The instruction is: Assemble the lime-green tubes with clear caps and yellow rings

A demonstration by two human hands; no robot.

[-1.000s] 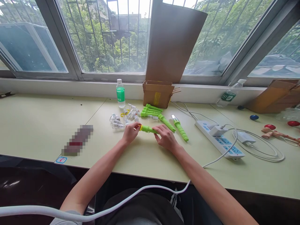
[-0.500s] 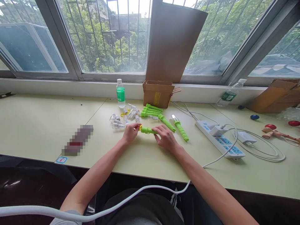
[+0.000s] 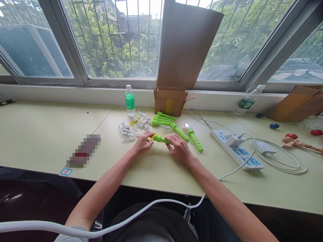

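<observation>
Over the pale green table (image 3: 45,134), both hands hold one ribbed green handle (image 3: 161,138) lying roughly level. My right hand (image 3: 179,148) grips its right part with curled fingers. My left hand (image 3: 142,143) pinches a small yellow ring (image 3: 150,137) at the handle's left end. Just behind lie several clear plastic caps (image 3: 126,129), a bunch of green handles (image 3: 164,118) and two assembled green pieces with clear tips (image 3: 193,136).
A green-labelled bottle (image 3: 130,100) and an open cardboard box (image 3: 169,100) stand by the window sill. To the right lie a white power strip (image 3: 237,150) with chargers and cables, a tipped bottle (image 3: 248,100) and wooden toys (image 3: 297,144). A blurred dark object (image 3: 84,150) lies at left.
My left hand has closed in on the handle's left end, covering most of the yellow ring. The handle tilted slightly. My right hand has barely moved.
</observation>
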